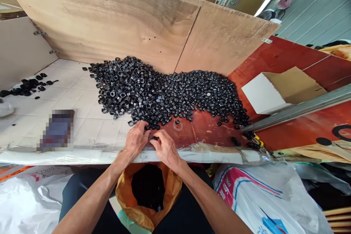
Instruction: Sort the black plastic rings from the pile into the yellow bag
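My left hand [136,138] is at the near edge of a heap of black ring-shaped parts [124,87], fingers curled and thumb close to the fingertips. What they grip, if anything, is too small to make out. Just to its right, my right hand [166,149] pinches a small black plastic part [155,138] between thumb and fingers. Smaller black round parts [201,89] make up the right side of the heap, which joins the ring-shaped ones. Below my wrists, between my knees, stands an open orange-yellow sack [124,190] with black contents in shadow.
A wooden board [115,18] closes off the back of the table. To the left lie a blurred flat object [56,130] and a few black pieces [27,87]. On the right are an open cardboard box [296,86], a metal bar [307,109] and a printed white sack [263,197].
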Demonstrator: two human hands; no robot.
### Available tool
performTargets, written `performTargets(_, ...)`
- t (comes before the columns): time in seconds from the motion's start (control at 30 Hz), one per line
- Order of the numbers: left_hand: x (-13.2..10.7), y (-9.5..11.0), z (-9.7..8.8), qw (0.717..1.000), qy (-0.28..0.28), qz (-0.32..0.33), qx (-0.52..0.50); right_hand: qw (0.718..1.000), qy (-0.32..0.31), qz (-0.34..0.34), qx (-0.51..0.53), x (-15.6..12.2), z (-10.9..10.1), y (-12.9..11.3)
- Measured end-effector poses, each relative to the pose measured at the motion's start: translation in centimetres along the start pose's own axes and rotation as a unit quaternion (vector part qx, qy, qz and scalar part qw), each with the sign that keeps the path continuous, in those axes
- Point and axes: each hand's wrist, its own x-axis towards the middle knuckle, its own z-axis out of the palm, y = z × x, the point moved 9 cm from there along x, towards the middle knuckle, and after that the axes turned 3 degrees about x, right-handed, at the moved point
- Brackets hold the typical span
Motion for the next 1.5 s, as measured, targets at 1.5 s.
performTargets(1.5, -3.6, 0.7, 0.4, 0.859, -0.118, -0.027, -0.497, 0.984, 0.03, 0.117, 0.134, -0.7, -1.1, 0.4)
